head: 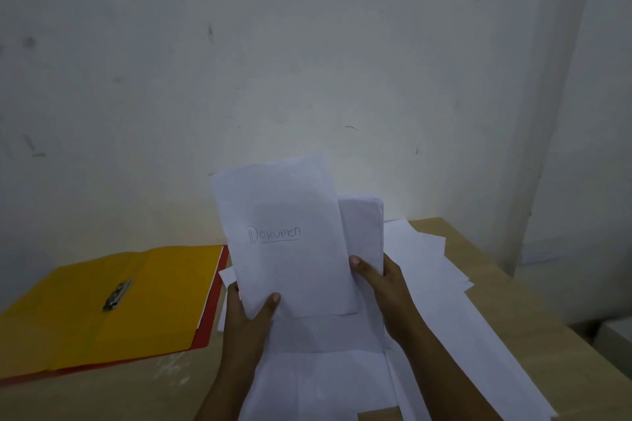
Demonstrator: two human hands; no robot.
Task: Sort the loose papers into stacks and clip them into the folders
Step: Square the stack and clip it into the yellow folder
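A scuffed pale wall [239,61] rises behind a light wooden table [513,318], dimly lit.

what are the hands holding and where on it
The left hand pinches the "Dokumen" sheet at its bottom corner; the right hand grips the paper stack behind it by its lower edge.

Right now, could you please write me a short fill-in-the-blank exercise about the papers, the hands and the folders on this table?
1. The sheet held by the left hand bears the handwritten word ____.
2. The open folder with the metal clip is ____ in colour.
3. Beneath it lies a ____ folder.
4. The right hand grips a ____ of papers.

Missing words: Dokumen; yellow; red; stack
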